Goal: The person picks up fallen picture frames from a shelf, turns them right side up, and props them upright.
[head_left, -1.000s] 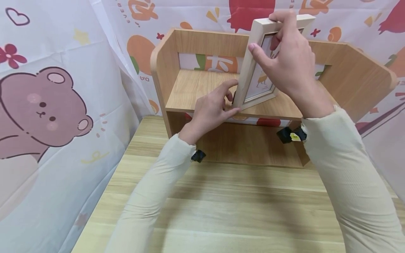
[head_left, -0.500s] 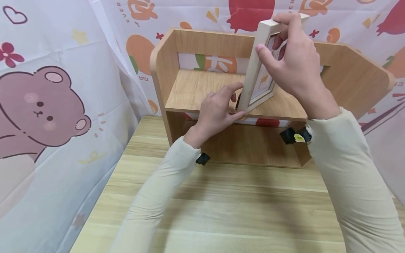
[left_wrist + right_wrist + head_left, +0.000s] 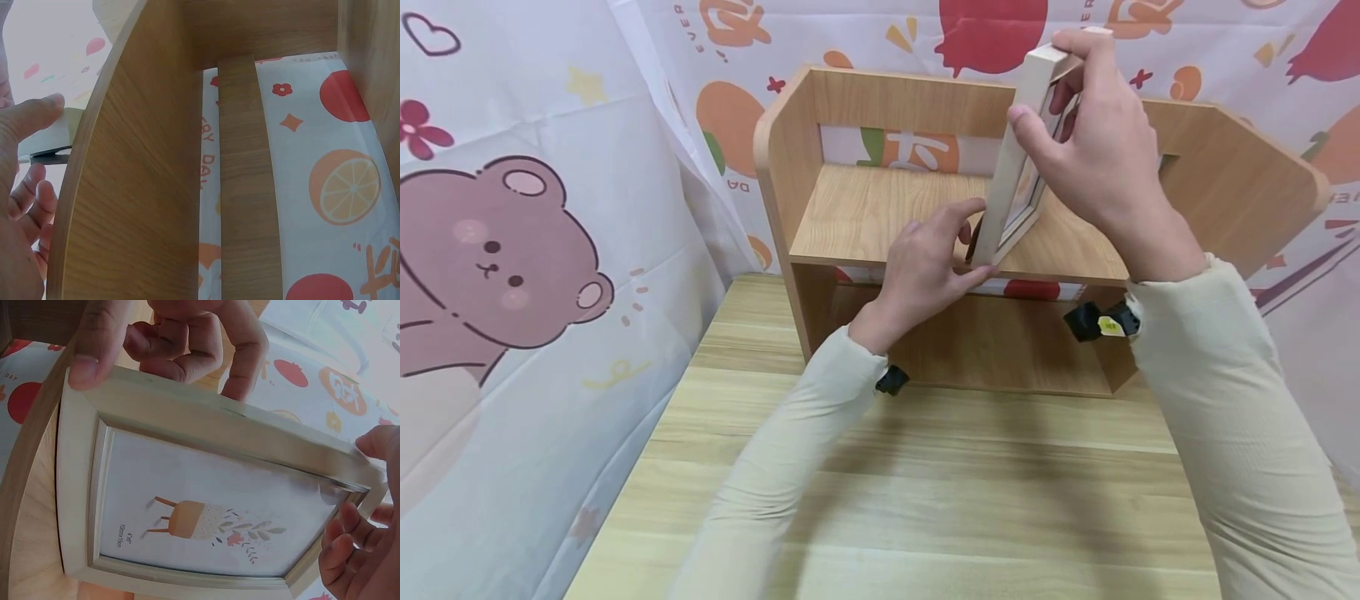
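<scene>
A wooden desk (image 3: 925,500), shelf unit (image 3: 880,204) and printed cloth (image 3: 587,150) (bear (image 3: 535,242) included) suggest a homely study corner.

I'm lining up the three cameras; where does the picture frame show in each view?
Head: the picture frame is right of centre, upper half.
Left wrist: only a small pale part, towards the left edge.
Right wrist: large, across the middle, turned sideways.
Shared landmark: left hand, near centre, left edge and top respectively.

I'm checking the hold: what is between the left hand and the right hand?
The picture frame; in the head view, its pale side runs from the left hand, low down, to the right hand near its top.
</scene>
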A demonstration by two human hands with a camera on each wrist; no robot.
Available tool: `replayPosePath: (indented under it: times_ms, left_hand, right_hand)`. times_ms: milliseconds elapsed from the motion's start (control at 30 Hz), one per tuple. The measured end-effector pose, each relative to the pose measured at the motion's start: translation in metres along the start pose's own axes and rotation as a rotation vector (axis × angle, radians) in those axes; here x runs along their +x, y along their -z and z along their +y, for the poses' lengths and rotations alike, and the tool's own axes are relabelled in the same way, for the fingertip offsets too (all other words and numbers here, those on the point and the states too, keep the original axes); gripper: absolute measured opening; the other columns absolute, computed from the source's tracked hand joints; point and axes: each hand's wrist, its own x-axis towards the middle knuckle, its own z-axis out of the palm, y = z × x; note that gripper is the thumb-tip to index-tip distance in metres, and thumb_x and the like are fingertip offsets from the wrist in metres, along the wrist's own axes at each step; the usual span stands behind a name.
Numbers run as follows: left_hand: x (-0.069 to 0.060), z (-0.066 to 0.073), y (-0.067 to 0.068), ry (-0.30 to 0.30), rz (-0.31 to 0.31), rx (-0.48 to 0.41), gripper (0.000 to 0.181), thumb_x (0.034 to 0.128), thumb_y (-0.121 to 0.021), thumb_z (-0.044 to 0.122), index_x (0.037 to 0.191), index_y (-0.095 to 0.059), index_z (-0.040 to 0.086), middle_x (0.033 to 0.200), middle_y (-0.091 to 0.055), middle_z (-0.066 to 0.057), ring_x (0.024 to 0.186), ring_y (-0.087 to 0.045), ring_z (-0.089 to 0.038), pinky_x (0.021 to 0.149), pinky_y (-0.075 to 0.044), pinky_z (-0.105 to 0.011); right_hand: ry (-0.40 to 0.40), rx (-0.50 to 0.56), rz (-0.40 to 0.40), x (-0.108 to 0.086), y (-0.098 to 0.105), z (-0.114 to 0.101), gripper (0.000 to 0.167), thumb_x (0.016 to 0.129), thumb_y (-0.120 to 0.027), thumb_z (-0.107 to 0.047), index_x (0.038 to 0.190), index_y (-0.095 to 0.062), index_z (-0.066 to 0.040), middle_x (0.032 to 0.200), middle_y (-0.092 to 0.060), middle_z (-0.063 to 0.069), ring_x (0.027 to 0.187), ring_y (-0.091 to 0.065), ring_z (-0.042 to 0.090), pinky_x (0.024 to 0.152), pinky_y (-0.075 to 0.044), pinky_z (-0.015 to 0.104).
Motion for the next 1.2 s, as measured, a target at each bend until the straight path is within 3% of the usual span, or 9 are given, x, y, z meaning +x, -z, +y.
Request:
replayPosePath:
  times_ms: [233, 567, 933, 1200]
  left_hand:
    - [0.001, 0.004, -0.003, -0.006, 0.016, -0.01, 0.063, 0.0761, -0.082, 0.032, 0.124, -0.052, 0.005, 0.089, -0.061, -0.005, 0.069, -0.051, -0.016, 0.06, -0.035, -0.031]
    - [0.003, 0.008, -0.008, -0.02, 0.031, 0.027, 0.062, 0.0764, -0.081, 0.034, 0.124, -0.053, 0.006, 0.088, -0.063, -0.003, 0.077, -0.056, -0.012, 0.061, -0.036, -0.031]
    - [0.004, 0.013, -0.017, -0.012, 0.081, 0.061, 0.061, 0.0754, -0.082, 0.031, 0.124, -0.054, 0.008, 0.083, -0.062, -0.001, 0.075, -0.058, -0.012, 0.063, -0.036, -0.032]
    - [0.006, 0.017, -0.021, -0.016, 0.1, 0.074, 0.059, 0.0759, -0.081, 0.027, 0.124, -0.054, 0.007, 0.082, -0.061, -0.002, 0.074, -0.056, -0.012, 0.06, -0.035, -0.03]
  right_hand:
    - [-0.054, 0.004, 0.031, -0.001, -0.003, 0.001, 0.068, 0.088, -0.06, -0.051, 0.142, -0.034, -0.019, 0.101, -0.045, -0.004, 0.08, -0.04, 0.004, 0.07, -0.033, 0.019]
    - [-0.057, 0.056, 0.055, -0.003, -0.004, 0.006, 0.064, 0.089, -0.059, -0.046, 0.142, -0.035, -0.019, 0.097, -0.04, -0.012, 0.083, -0.044, 0.009, 0.073, -0.036, 0.016]
    - [-0.009, 0.172, 0.046, -0.001, -0.001, 0.015, 0.057, 0.09, -0.061, -0.032, 0.138, -0.036, -0.015, 0.092, -0.039, -0.02, 0.075, -0.045, 0.002, 0.073, -0.038, 0.016]
    - [-0.021, 0.175, 0.018, 0.0, 0.0, 0.02, 0.057, 0.09, -0.061, -0.032, 0.14, -0.035, -0.018, 0.096, -0.041, -0.016, 0.079, -0.045, 0.004, 0.074, -0.038, 0.016]
